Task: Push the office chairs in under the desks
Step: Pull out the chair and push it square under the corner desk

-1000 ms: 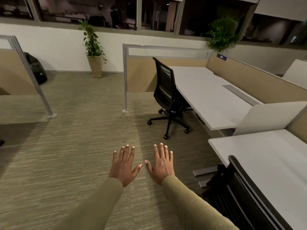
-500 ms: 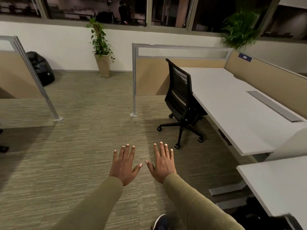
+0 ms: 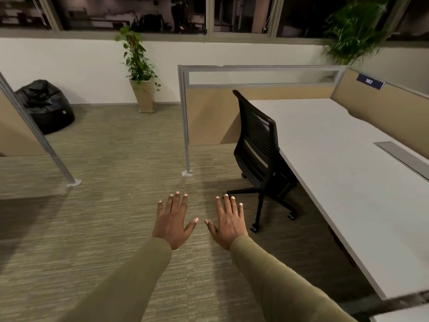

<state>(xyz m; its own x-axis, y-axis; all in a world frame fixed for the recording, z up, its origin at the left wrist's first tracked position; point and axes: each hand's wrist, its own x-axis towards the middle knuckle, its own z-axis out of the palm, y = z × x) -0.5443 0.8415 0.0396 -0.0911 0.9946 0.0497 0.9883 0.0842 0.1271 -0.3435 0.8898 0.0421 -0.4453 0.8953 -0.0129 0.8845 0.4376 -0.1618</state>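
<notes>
Hands lead in the head view: left hand (image 3: 173, 223) and right hand (image 3: 229, 223) spread flat, holding nothing, above carpet (image 3: 104, 228). Office chair (image 3: 261, 156), just beyond the right fingertips, has drawn nearer than a second ago, its seat partly under the desk (image 3: 343, 173), so the push looks imminent.

chair (image 3: 260, 145) seat hidden under desk (image 3: 336, 173) edge, far casters not visible. desk cut off at right frame edge. second desk (image 3: 399, 316) bottom right: only a blurred corner.
</notes>
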